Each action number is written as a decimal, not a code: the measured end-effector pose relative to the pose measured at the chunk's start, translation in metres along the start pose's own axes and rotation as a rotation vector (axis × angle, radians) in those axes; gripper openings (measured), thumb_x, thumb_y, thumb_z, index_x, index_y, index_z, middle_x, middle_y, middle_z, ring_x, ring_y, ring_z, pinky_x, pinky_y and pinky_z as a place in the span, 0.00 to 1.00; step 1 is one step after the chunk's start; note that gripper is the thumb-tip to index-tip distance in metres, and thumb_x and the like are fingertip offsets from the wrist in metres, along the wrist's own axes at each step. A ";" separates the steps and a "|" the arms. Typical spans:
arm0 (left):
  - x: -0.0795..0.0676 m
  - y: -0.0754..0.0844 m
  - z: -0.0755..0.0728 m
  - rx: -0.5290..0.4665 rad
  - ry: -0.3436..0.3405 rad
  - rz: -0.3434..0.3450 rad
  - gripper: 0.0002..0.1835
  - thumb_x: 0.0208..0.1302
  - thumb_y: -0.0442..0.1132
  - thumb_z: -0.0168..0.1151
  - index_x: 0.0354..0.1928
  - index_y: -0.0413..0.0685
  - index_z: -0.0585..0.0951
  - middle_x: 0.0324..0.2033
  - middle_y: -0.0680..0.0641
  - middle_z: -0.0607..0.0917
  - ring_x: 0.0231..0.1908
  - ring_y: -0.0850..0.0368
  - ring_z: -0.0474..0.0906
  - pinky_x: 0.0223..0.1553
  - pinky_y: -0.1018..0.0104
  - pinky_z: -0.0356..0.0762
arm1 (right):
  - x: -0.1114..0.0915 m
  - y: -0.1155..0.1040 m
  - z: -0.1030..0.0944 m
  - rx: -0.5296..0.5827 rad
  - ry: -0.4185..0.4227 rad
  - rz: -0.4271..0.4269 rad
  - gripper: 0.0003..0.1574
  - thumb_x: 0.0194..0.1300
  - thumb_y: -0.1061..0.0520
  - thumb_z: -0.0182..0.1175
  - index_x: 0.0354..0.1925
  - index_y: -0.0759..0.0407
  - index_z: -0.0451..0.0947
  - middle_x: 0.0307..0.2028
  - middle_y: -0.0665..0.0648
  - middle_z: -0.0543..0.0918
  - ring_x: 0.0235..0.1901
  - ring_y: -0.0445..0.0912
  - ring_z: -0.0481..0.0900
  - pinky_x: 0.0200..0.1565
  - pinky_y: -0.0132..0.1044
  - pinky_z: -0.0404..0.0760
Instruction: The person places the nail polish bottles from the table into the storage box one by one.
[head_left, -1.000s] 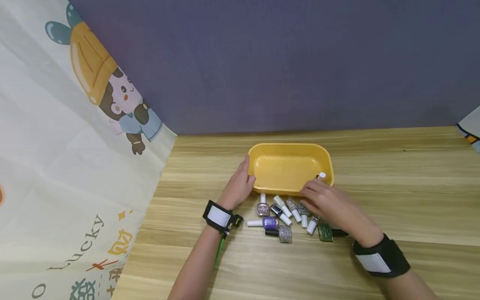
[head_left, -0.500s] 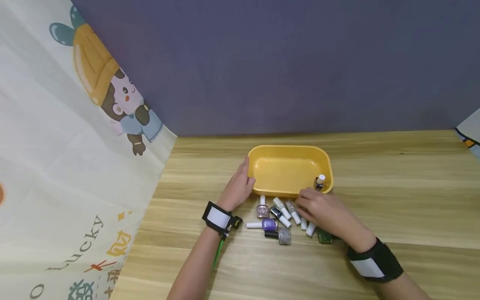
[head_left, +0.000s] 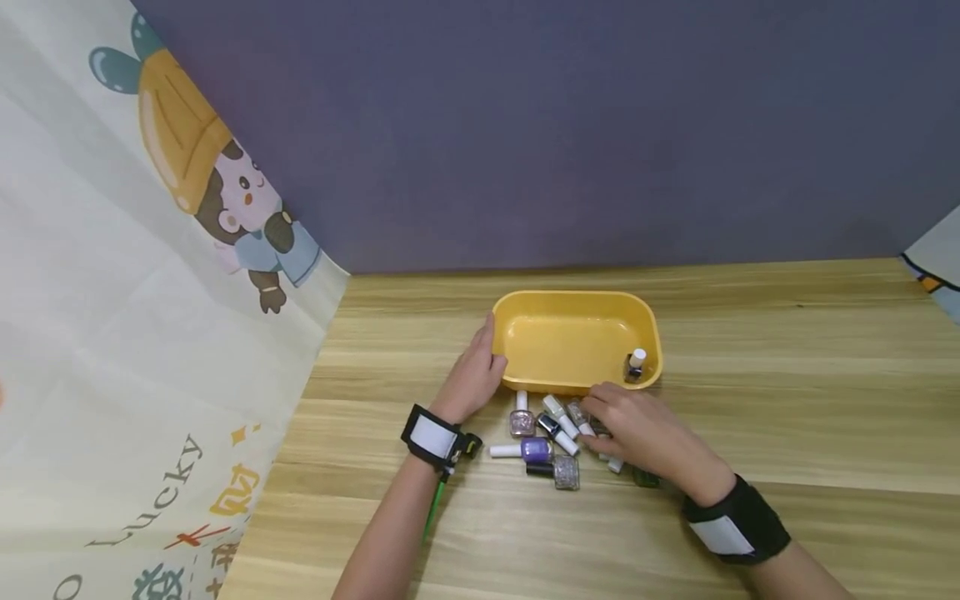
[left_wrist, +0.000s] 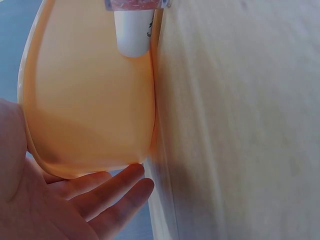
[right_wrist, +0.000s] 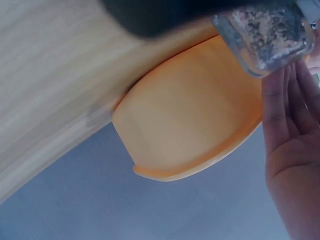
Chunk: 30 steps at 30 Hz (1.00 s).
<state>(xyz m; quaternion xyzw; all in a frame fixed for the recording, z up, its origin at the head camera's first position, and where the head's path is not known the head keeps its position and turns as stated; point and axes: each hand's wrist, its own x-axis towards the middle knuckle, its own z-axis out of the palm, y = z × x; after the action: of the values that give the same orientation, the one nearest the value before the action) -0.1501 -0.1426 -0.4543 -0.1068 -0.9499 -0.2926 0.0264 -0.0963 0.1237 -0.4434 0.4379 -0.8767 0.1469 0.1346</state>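
Since a second ago the right hand (head_left: 630,425) has shifted off the front right corner of the yellow tray (head_left: 562,346) to over the nail polish bottles (head_left: 576,412), thumb and fingers apart, can't tell if it's touching one. Left hand (head_left: 471,379) hasn't really budged, fairly straight fingers against the tray's left end. One dark bottle (head_left: 634,367) sits cap-up inside the front right corner, and the others lie on the wood table (head_left: 810,417) just in front, including a purple bottle (head_left: 537,451) and a half-hidden green bottle (head_left: 646,477).
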 end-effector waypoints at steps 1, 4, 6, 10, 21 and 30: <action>0.001 0.000 0.000 0.000 0.002 -0.001 0.37 0.66 0.46 0.40 0.70 0.59 0.34 0.71 0.51 0.49 0.64 0.58 0.58 0.62 0.65 0.56 | 0.000 0.000 0.000 -0.001 0.001 0.003 0.22 0.49 0.43 0.66 0.38 0.55 0.77 0.33 0.48 0.75 0.31 0.38 0.70 0.29 0.30 0.73; 0.002 0.002 0.000 -0.004 0.009 0.003 0.37 0.66 0.45 0.41 0.71 0.58 0.35 0.71 0.49 0.50 0.66 0.58 0.53 0.64 0.65 0.52 | 0.001 0.002 0.001 -0.015 0.017 0.013 0.22 0.49 0.43 0.65 0.40 0.54 0.77 0.33 0.47 0.76 0.31 0.38 0.71 0.30 0.31 0.74; 0.003 0.002 0.001 -0.005 0.012 0.008 0.37 0.66 0.45 0.40 0.71 0.57 0.35 0.71 0.48 0.50 0.66 0.58 0.52 0.64 0.65 0.51 | 0.001 0.002 0.003 -0.034 0.033 0.021 0.22 0.50 0.43 0.65 0.40 0.53 0.77 0.33 0.47 0.75 0.31 0.39 0.71 0.29 0.32 0.74; 0.003 0.003 0.001 -0.005 0.010 0.009 0.37 0.66 0.46 0.40 0.71 0.56 0.34 0.71 0.49 0.49 0.67 0.56 0.53 0.64 0.64 0.51 | 0.001 0.003 0.007 -0.079 0.056 0.033 0.21 0.52 0.42 0.63 0.40 0.53 0.76 0.31 0.47 0.75 0.30 0.39 0.71 0.27 0.33 0.73; 0.004 0.005 0.001 -0.011 0.000 -0.014 0.37 0.66 0.46 0.40 0.71 0.55 0.34 0.71 0.50 0.48 0.66 0.56 0.54 0.64 0.65 0.52 | 0.004 0.003 0.011 -0.102 0.107 0.039 0.11 0.55 0.52 0.61 0.36 0.54 0.76 0.30 0.48 0.77 0.29 0.41 0.72 0.25 0.34 0.72; 0.003 0.005 0.001 -0.011 0.009 -0.007 0.37 0.66 0.46 0.40 0.71 0.57 0.33 0.71 0.50 0.49 0.67 0.57 0.52 0.64 0.64 0.51 | 0.003 -0.001 0.007 -0.087 0.042 0.046 0.24 0.48 0.46 0.65 0.42 0.56 0.76 0.34 0.51 0.78 0.34 0.44 0.73 0.31 0.37 0.75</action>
<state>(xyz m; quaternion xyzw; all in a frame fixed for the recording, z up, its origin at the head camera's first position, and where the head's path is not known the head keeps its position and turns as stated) -0.1523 -0.1375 -0.4515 -0.1021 -0.9485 -0.2985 0.0291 -0.0982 0.1183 -0.4488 0.4081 -0.8891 0.1206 0.1684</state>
